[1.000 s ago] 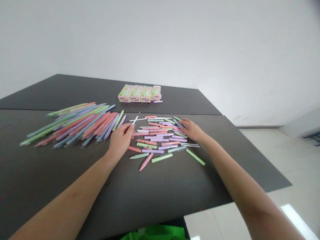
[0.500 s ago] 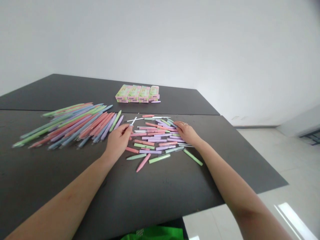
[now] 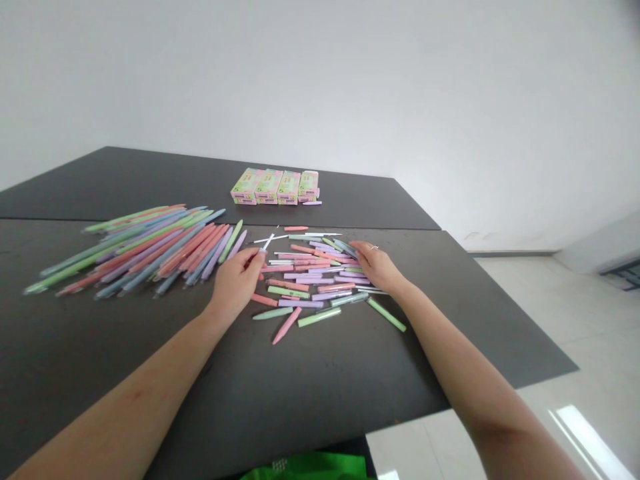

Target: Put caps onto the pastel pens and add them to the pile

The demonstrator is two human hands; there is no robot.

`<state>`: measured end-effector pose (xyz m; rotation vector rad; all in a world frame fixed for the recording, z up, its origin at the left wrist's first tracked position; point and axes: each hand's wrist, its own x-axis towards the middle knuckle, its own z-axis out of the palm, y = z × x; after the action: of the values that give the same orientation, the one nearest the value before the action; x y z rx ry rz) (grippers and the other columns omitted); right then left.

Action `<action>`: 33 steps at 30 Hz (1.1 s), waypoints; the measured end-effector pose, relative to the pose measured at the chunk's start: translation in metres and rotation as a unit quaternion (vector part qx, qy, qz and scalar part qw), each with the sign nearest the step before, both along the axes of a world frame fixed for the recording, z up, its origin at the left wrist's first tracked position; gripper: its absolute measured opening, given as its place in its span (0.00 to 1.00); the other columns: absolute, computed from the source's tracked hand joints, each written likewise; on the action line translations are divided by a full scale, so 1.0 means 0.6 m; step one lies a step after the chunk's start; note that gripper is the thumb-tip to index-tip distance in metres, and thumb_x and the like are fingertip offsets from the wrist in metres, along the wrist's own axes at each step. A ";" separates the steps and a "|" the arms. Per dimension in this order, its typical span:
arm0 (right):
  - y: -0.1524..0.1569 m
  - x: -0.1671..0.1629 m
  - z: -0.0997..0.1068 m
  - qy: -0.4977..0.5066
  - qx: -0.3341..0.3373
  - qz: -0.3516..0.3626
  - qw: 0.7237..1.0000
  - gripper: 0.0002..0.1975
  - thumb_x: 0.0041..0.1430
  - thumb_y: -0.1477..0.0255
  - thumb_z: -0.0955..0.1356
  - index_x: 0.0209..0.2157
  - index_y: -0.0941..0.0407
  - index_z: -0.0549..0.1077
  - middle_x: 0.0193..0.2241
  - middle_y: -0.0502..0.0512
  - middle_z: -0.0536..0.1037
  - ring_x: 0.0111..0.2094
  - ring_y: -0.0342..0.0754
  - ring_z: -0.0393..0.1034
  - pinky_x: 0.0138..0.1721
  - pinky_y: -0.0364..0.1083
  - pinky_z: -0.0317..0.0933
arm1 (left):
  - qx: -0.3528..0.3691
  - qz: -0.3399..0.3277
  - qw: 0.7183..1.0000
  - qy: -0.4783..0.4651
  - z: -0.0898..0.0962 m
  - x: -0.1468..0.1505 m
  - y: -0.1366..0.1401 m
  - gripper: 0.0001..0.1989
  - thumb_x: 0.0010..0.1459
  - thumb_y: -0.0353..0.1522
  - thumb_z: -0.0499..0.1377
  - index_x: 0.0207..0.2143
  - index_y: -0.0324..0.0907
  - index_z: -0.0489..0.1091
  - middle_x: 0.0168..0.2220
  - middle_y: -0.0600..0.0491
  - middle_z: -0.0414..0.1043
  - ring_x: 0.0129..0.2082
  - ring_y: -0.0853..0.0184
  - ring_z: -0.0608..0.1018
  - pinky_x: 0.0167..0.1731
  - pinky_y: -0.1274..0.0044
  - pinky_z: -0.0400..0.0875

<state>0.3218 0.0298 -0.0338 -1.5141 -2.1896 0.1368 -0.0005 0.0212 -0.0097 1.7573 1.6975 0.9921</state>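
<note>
My left hand (image 3: 237,279) is closed, pinching a thin white pen refill (image 3: 270,240) that points up and away, its narrow tip free. It hovers at the left side of a spread of loose pen parts (image 3: 309,280) in pink, purple, green and blue. At the far right of that spread, my right hand (image 3: 374,265) has its fingers closed on the end of a blue pen barrel (image 3: 345,248); the fingertips are partly hidden. Several white refills (image 3: 323,235) lie among the parts.
A large heap of pens (image 3: 150,250) in the same pastel colours lies to the left. Small pink-and-green boxes (image 3: 267,188) stand in a row at the back, with a purple piece (image 3: 313,203) beside them. The dark table (image 3: 310,387) ends near the right forearm.
My right hand has shifted slightly at the blue barrel. My left hand keeps the refill in nearly the same place.
</note>
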 end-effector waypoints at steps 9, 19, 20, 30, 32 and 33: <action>0.021 0.041 -0.008 -0.033 0.032 -0.083 0.995 0.22 0.64 0.72 0.56 0.56 0.60 0.67 0.58 0.66 0.67 0.61 0.57 0.59 0.61 0.59 0.55 | 0.005 -0.004 1.000 -0.001 0.002 0.002 0.001 0.16 0.58 0.42 0.50 0.33 0.43 0.73 0.25 0.56 0.74 0.23 0.68 0.72 0.27 0.77 0.63; 0.099 0.140 -0.027 -0.141 -0.071 -0.224 0.962 0.17 0.62 0.75 0.58 0.48 0.63 0.72 0.57 0.73 0.66 0.62 0.65 0.55 0.58 0.65 0.54 | 0.000 -0.008 1.000 -0.011 -0.003 0.000 0.003 0.16 0.58 0.42 0.51 0.34 0.42 0.73 0.27 0.55 0.74 0.25 0.67 0.73 0.29 0.77 0.63; 0.101 0.138 -0.027 -0.146 -0.072 -0.213 0.963 0.16 0.61 0.75 0.59 0.46 0.62 0.73 0.57 0.73 0.67 0.63 0.66 0.54 0.59 0.65 0.53 | 0.000 -0.007 1.000 -0.010 -0.003 0.001 0.002 0.16 0.58 0.42 0.51 0.34 0.42 0.73 0.27 0.55 0.74 0.25 0.67 0.73 0.29 0.77 0.63; 0.107 0.064 -0.043 -0.174 -0.035 -0.059 0.982 0.17 0.67 0.68 0.60 0.43 0.64 0.75 0.60 0.73 0.64 0.66 0.62 0.50 0.60 0.65 0.54 | -0.003 -0.006 1.000 -0.006 0.000 0.002 0.001 0.17 0.58 0.43 0.50 0.34 0.43 0.73 0.26 0.55 0.74 0.23 0.67 0.72 0.27 0.77 0.64; 0.108 0.046 -0.044 -0.149 -0.025 -0.024 0.988 0.16 0.66 0.68 0.61 0.45 0.64 0.75 0.59 0.73 0.66 0.65 0.60 0.52 0.61 0.63 0.53 | -0.004 -0.005 1.000 -0.009 -0.001 0.002 0.001 0.16 0.58 0.43 0.51 0.34 0.43 0.73 0.26 0.55 0.74 0.23 0.67 0.72 0.28 0.77 0.64; 0.108 0.039 -0.041 -0.131 -0.028 -0.017 0.991 0.16 0.66 0.69 0.61 0.47 0.63 0.74 0.58 0.72 0.67 0.65 0.59 0.53 0.62 0.62 0.53 | -0.004 -0.005 1.000 -0.010 -0.001 0.001 0.001 0.16 0.58 0.43 0.51 0.34 0.43 0.73 0.26 0.56 0.74 0.23 0.67 0.72 0.28 0.77 0.64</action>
<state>0.3452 0.0947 -0.0587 -1.6807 -2.3773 -0.0129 0.0003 0.0219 -0.0106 1.7425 1.6767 0.9952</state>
